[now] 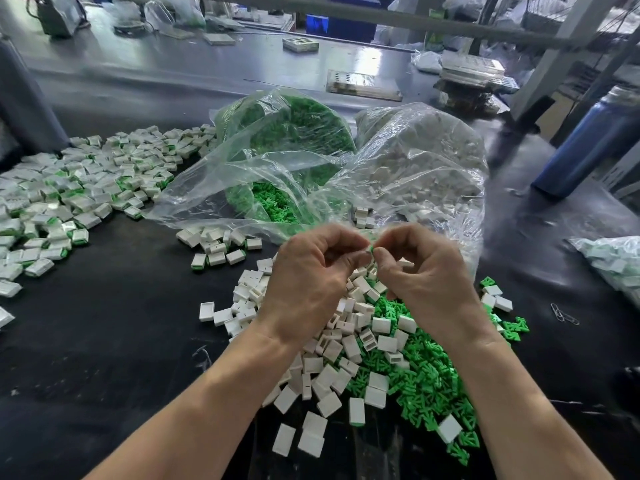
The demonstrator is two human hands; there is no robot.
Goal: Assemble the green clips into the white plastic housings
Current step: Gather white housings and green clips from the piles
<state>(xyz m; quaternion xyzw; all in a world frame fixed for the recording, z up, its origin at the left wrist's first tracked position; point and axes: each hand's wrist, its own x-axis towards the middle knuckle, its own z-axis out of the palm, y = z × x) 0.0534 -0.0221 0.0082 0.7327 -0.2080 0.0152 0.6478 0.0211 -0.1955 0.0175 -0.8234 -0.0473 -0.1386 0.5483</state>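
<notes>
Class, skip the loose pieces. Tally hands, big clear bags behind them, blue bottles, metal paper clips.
Hands: 2, left hand, right hand
Big clear bags: 2, bag of green clips, bag of white housings
Blue bottle: 1
Paper clips: 2
Total: 7

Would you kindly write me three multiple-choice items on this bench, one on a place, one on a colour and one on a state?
1. Where does the heap of finished housings lie?
A. far left of the table
B. inside the blue bottle
C. on the right forearm

2. What colour is the tall bottle at the right?
A. red
B. blue
C. yellow

3. How is the bag of green clips?
A. knotted shut
C. open at its mouth
B. folded flat

Answers: 1 A, the finished housings spread out left; 2 B, the bottle is blue; 3 C, the bag of green clips gapes, clips spilling.
</notes>
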